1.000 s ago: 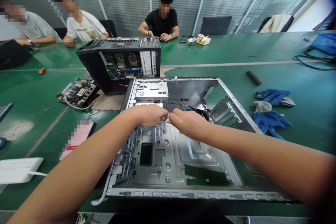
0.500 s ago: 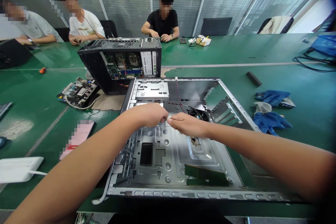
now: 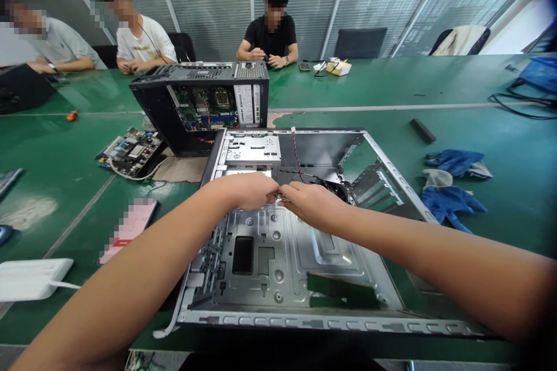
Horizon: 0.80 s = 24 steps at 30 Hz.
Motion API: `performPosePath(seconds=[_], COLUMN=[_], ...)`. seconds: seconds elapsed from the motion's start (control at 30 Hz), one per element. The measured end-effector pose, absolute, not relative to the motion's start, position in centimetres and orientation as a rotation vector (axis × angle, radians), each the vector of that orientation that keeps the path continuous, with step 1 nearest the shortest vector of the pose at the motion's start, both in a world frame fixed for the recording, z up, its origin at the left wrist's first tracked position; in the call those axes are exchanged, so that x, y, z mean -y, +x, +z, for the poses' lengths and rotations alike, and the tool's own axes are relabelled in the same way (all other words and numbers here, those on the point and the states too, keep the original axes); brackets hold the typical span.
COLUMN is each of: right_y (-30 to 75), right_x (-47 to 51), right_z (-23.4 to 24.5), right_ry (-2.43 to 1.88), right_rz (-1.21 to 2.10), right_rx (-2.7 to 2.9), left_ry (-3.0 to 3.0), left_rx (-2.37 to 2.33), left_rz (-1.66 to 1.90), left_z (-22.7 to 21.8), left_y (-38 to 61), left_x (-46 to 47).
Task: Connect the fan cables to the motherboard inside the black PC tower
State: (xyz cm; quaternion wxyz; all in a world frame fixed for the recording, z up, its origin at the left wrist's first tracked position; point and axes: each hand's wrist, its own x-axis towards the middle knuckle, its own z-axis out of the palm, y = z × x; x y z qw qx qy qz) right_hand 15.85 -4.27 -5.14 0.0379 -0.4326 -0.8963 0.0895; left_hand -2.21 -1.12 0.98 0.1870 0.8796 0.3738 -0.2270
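Observation:
An open, empty silver computer case [image 3: 278, 255] lies flat on the green table [image 3: 65, 168] in front of me. My left hand [image 3: 250, 190] and my right hand [image 3: 311, 204] meet over the middle of the case, fingertips pinched together on a small metallic part [image 3: 278, 195] too small to name. A black fan [image 3: 333, 186] with red and black wires [image 3: 296, 153] sits inside the case just behind my right hand. A silver drive cage [image 3: 252, 151] stands at the case's far left.
A black computer tower [image 3: 204, 104] with its motherboard exposed stands behind the case, a loose circuit board [image 3: 130, 152] to its left. Blue gloves [image 3: 452, 182] lie right, a white box [image 3: 30, 279] and a pink item [image 3: 130, 226] left. Three people sit across the table.
My hands stay pinched together over the case; the right hand shifted slightly back toward the fan. The view moved a little.

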Motion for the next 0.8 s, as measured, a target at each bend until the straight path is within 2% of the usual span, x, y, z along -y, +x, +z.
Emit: performPosePath(seconds=[0.1,0.2,0.47,0.7,0.8], right_y=[15.90,15.79,15.19,15.23,15.18], right_x=[4.24,4.34,4.22,4.37,4.34], right_z=[-5.29,-5.31,-4.77,-4.70,-4.65], right_ry=[-1.279,-1.257,-1.275,-1.321,-1.337], right_rz=[0.036,0.046,0.917,1.793,1.799], right_rx=[2.840,2.855,2.544,2.010,1.997], left_ry=[2.457,2.436,2.534,2.543,2.537], left_rx=[-1.092,-1.095,-1.093,-1.106,-1.128], left_rz=[-0.647,-0.654,-0.710,-0.700,-0.710], left_z=[1.16,1.25,1.23,0.79,0.86], left_y=[-2.23,-2.27,-2.01,-2.00,-2.03], left_x=[1.19,1.22,1.24,1.25,1.32])
